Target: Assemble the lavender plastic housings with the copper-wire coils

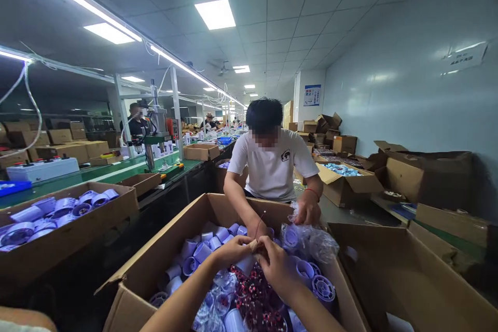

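My left hand [231,250] and my right hand [275,264] meet over an open cardboard box [163,249], fingertips pinched together on a small tan piece [254,245]. Exactly what it is I cannot tell. Under my hands lie several lavender plastic cups [202,251] and a pile of dark red-and-black coils [252,290]. Across the box sits a person in a white T-shirt [272,166]. One of that person's hands reaches into the cups and the other holds a clear plastic bag [311,241] with parts in it.
A second box of lavender rings [58,207] stands at left beside a green workbench [116,171] carrying a press machine [155,124]. An empty carton [408,280] is at right. More boxes line the right wall. Other workers are far back.
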A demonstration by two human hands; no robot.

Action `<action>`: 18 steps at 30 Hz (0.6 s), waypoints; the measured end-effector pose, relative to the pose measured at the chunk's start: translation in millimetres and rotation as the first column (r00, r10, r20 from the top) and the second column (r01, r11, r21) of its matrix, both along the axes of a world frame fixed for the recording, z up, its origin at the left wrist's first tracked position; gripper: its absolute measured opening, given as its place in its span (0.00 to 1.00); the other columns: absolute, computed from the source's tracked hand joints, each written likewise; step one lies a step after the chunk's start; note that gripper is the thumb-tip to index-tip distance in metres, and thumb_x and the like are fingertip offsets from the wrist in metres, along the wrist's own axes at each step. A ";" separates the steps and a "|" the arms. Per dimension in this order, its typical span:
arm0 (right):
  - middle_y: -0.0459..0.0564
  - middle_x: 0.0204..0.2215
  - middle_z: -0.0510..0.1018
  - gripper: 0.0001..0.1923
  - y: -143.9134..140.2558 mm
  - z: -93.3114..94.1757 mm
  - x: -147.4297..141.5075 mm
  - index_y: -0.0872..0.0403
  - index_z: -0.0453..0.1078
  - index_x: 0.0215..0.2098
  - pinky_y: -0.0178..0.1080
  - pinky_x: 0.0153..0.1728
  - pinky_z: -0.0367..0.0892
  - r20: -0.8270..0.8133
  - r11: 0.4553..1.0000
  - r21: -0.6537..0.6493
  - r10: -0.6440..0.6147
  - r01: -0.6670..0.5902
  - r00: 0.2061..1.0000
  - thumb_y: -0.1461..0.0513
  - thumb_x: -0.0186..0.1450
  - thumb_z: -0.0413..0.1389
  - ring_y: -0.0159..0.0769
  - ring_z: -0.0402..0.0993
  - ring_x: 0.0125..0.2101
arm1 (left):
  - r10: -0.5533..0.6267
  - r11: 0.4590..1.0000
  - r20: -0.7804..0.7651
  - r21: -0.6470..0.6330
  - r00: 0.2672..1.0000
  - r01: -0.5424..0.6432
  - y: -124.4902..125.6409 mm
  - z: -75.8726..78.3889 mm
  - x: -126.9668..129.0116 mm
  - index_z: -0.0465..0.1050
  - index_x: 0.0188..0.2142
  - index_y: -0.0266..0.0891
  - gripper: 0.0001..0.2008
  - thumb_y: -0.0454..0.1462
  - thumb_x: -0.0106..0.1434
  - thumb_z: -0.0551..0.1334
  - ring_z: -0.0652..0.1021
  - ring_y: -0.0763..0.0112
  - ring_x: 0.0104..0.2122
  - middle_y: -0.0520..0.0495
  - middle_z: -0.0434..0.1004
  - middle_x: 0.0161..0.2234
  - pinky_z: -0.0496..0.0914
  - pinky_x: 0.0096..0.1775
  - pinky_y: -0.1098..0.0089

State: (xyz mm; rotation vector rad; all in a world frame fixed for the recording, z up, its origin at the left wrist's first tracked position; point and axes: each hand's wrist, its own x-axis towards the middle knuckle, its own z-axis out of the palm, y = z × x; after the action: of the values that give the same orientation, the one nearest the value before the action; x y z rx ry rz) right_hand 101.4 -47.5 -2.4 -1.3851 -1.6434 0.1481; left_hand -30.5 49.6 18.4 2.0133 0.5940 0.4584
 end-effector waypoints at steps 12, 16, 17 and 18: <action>0.50 0.35 0.78 0.16 -2.1 5.6 -4.5 0.50 0.74 0.33 0.40 0.38 0.67 -0.093 1.000 0.018 -0.023 0.025 0.995 0.72 0.56 0.49 0.43 0.75 0.38 | -0.045 0.992 -0.050 -0.117 0.998 0.039 -0.5 0.0 -2.9 0.74 0.25 0.35 0.33 0.65 0.48 0.58 0.60 0.76 0.24 0.55 0.62 0.21 0.59 0.29 0.74; 0.50 0.31 0.80 0.13 -1.1 8.6 -0.4 0.50 0.75 0.31 0.41 0.36 0.68 -0.185 0.997 -0.039 0.060 -0.068 0.981 0.69 0.57 0.50 0.43 0.76 0.34 | -0.077 0.992 -0.089 -0.105 0.993 0.068 -0.9 1.7 -8.4 0.76 0.27 0.39 0.28 0.62 0.48 0.61 0.64 0.74 0.25 0.55 0.66 0.22 0.62 0.32 0.73; 0.51 0.32 0.81 0.14 -0.3 8.2 1.9 0.50 0.76 0.32 0.42 0.38 0.69 -0.234 0.997 -0.036 0.064 -0.074 0.970 0.68 0.57 0.50 0.44 0.77 0.35 | -0.100 0.991 -0.090 -0.094 0.991 0.091 -0.5 2.9 -10.1 0.76 0.28 0.40 0.27 0.61 0.48 0.62 0.66 0.73 0.27 0.55 0.68 0.24 0.63 0.35 0.72; 0.51 0.34 0.81 0.14 0.6 7.7 4.8 0.50 0.76 0.34 0.43 0.40 0.69 -0.292 0.998 -0.024 0.056 -0.066 0.955 0.68 0.56 0.51 0.44 0.77 0.37 | -0.128 0.989 -0.084 -0.081 0.988 0.121 0.4 4.3 -12.1 0.76 0.30 0.41 0.26 0.60 0.48 0.63 0.69 0.71 0.30 0.54 0.70 0.26 0.64 0.38 0.71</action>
State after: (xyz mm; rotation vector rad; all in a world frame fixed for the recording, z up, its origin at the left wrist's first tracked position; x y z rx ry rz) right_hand 106.2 -46.9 5.3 -1.2701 -1.4422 0.3993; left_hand -42.6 50.0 22.7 1.9930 0.5280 0.2681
